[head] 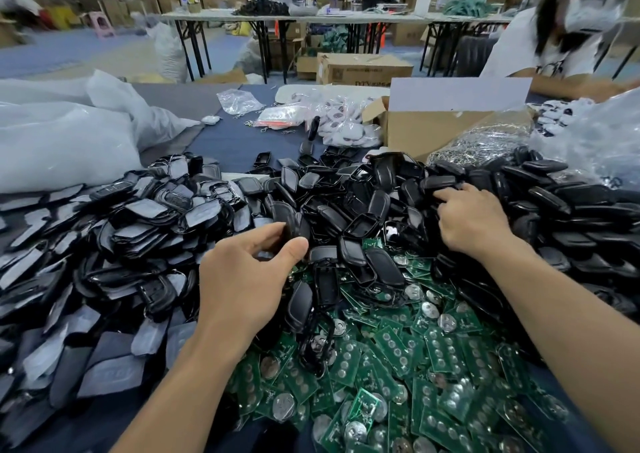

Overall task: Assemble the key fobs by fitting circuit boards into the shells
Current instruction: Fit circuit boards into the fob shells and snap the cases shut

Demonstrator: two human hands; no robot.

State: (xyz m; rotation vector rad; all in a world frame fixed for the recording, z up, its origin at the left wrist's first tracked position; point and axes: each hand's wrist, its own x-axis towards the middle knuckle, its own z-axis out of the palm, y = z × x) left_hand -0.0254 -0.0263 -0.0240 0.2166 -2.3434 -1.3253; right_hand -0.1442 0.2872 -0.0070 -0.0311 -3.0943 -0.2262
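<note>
- As I watch the head cam feed from my remote seat, the L hand (pixel 242 279) sits mid-frame. Thumb + forefinger pinch 1 black shell (pixel 294 227) by its edge, at the near-left side of the shell heap.
- R hand (pixel 474 220) lies palm-down further right on the heap, fingers curled into the black parts. The tips are buried, so I can't tell if it grips anything.
- Shells (pixel 363 217): glossy black plastic, oblong w/ rounded corners. Some lie hollow side up showing a thin rim, others closed side up. 1 heap mid-table, far too many to count.
- Circuit boards (pixel 398 348): small green rectangles w/ rows of round silvery pads. Many carry a silver coin cell (pixel 284 407). 1 heap nearest me, between my forearms, touching the shell heap, w/ a few shells spilled onto it. Dozens on top alone, total not countable.
- Left heap (pixel 138 217): flat black pieces w/ grey matt faces, similar outline, loosely stacked, beyond counting.
- Right heap (pixel 554 203): closed black fob-shaped pieces, beside and beyond the R hand.
- Tally: 2 hands, 1 shell held, 4 heaps.
- Behind: 1 open cardboard box (pixel 433 130), clear bags of white pieces (pixel 346 127), a clear bag of silvery metal bits (pixel 485 137) and a big white plastic sack (pixel 62 141) at left. All sit on the dark blue table cloth (pixel 235 141).
- 1 other person (pixel 519 47) across the table, top right, in a white top.
</note>
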